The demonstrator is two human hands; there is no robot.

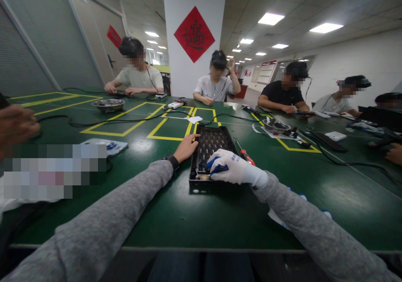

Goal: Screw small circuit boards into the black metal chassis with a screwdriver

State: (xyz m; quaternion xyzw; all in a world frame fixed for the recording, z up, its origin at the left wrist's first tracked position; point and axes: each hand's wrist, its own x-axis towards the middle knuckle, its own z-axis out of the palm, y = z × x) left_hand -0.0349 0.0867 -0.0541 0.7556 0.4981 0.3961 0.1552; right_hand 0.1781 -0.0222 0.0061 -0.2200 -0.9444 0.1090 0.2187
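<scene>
A black tray-like case [216,138] with rows of small keyboard-like parts inside lies lengthwise in front of me. My left hand [186,147], bare with a dark wristband, rests against its left rim, the index finger stretched over the edge. Over the near end of the case is my right hand [228,165] in a white glove with blue fingertips. Its fingers are curled and pressed down beside a small tan part [204,177]; anything between them is hidden. Just right of the case lies a screwdriver [247,157] with a red and black handle.
A metal bowl [108,105] stands far left, another bowl [276,125] with parts far right. Black cables cross the green table [150,227], which bears yellow tape outlines. A clear bag [117,146] lies left, a white glove [278,214] near my right forearm. Several people sit around.
</scene>
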